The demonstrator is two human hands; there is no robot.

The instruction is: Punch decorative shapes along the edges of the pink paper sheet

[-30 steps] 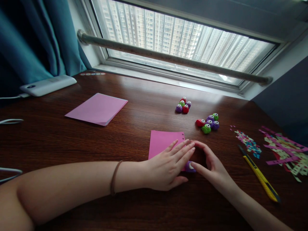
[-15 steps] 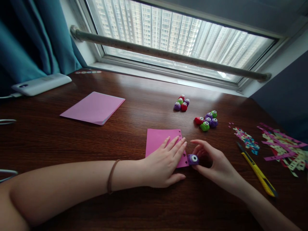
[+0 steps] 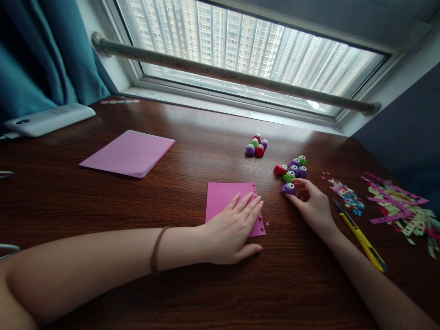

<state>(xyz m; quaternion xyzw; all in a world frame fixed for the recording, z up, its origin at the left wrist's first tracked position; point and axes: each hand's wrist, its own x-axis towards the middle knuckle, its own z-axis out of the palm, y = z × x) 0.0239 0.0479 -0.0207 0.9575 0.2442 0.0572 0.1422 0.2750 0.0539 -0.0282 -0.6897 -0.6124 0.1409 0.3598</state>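
My left hand (image 3: 237, 229) lies flat with fingers spread on a pink sheet of paper (image 3: 220, 197). Small shapes are punched along the sheet's right edge, partly covered by my fingers. A tiny pink cut-out (image 3: 267, 223) rests on the table just beside that edge. Between thumb and fingers my right hand (image 3: 311, 199) holds a small purple craft punch (image 3: 288, 188). The punch is at the near side of a cluster of red, green and purple punches, close to a green punch (image 3: 289, 176).
More punches (image 3: 257, 145) stand in a group farther back. A yellow utility knife (image 3: 362, 240), colourful paper bits (image 3: 347, 195) and paper strips (image 3: 395, 201) lie at right. At left are stacked pink paper (image 3: 129, 153) and a white device (image 3: 51, 120). A window (image 3: 247, 55) is behind.
My right hand has carried the purple punch from the sheet's right edge away and to the right, up to the cluster. The pink cut-out now shows by the sheet. My left hand stays on the paper.
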